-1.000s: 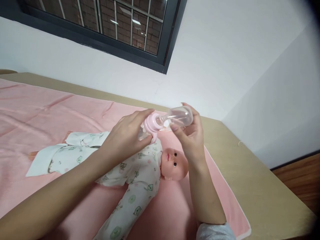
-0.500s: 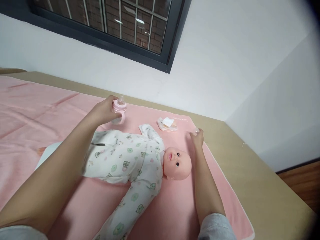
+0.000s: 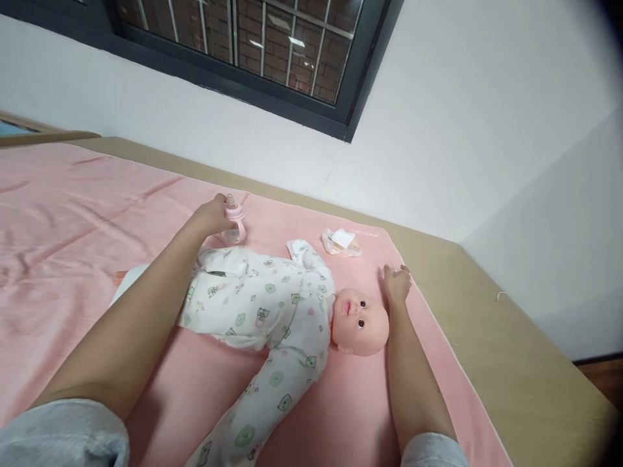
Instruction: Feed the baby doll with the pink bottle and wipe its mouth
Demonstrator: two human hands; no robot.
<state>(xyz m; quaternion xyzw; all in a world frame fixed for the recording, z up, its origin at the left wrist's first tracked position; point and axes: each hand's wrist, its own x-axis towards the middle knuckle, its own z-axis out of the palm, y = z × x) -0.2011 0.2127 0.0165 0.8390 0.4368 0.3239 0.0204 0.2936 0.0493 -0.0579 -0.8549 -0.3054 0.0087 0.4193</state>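
My left hand (image 3: 212,217) is wrapped round a baby bottle (image 3: 235,214) with a pink collar, a pink handle and a clear teat. The bottle stands roughly upright at the far side of a doll. My right hand (image 3: 398,284) is closed round a small clear cap (image 3: 396,270), low over the mat beyond the doll's head; the fingers hide most of the cap. Between the two arms the bald doll (image 3: 361,322) lies on its back in a white printed garment (image 3: 265,301). My left forearm covers the lower part of the doll.
A pink mat (image 3: 311,415) covers much of the wooden surface (image 3: 491,337). A clear plastic packet with a white label (image 3: 342,240) lies near the mat's far edge. Behind are a white wall (image 3: 292,159) and a dark-framed window (image 3: 335,123).
The view has swung left, so everything sits further right in it. My left hand with the bottle has shifted slightly left relative to the doll. My right hand has come slightly nearer.
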